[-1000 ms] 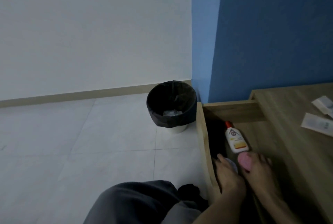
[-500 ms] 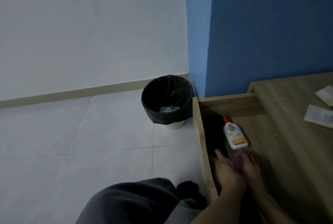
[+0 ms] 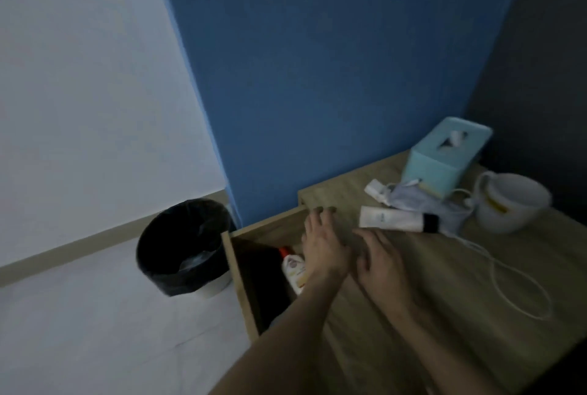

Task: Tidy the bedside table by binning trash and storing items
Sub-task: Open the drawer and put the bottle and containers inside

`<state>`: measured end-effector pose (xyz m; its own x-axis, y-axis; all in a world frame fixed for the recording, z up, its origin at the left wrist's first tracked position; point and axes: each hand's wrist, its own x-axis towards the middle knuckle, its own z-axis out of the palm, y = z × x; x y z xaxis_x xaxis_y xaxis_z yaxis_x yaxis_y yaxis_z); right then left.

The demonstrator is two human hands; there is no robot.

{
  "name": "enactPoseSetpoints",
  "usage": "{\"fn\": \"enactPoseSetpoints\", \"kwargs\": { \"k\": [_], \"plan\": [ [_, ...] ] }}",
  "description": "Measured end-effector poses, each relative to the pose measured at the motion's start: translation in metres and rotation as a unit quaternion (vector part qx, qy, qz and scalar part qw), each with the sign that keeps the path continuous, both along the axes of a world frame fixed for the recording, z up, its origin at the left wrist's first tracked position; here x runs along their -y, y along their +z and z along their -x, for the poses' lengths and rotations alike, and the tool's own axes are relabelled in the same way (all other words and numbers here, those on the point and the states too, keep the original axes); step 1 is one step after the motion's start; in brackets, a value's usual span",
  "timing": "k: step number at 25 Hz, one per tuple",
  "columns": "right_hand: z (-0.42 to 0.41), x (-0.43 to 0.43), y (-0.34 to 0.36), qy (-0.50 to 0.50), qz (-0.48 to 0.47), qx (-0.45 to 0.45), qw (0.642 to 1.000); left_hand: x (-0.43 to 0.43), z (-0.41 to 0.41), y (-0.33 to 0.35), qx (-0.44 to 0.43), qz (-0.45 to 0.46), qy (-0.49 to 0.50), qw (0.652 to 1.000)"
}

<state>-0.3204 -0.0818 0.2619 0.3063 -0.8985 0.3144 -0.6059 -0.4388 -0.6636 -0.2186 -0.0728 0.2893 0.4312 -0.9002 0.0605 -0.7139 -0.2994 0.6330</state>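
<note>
Both hands are seen empty, fingers spread. The left hand [image 3: 322, 246] is stretched over the open drawer [image 3: 236, 280], fingertips at the table [image 3: 460, 293] edge. The right hand [image 3: 379, 259] is laid flat on the tabletop, just beside a white tube [image 3: 394, 223]. A bottle [image 3: 293, 270] w/ red cap is seen lying in the drawer. A bin [image 3: 181, 245] is stood on the floor, left of the drawer.

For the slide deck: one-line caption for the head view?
Both bare hands, left hand and right hand, reach over the open drawer toward a white tube.
</note>
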Motion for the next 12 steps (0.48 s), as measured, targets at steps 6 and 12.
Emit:
{"fn": "enactPoseSetpoints", "kwargs": {
  "k": [6,12],
  "plan": [
    [0.112,0.031,0.025,-0.224,0.025,-0.029,0.974,0.054,0.04,0.005,0.066,-0.08,-0.2,0.974],
    [0.099,0.082,0.016,-0.156,0.043,-0.07,0.984,0.068,0.04,-0.016,0.099,-0.155,-0.228,0.956]
  ]
}}
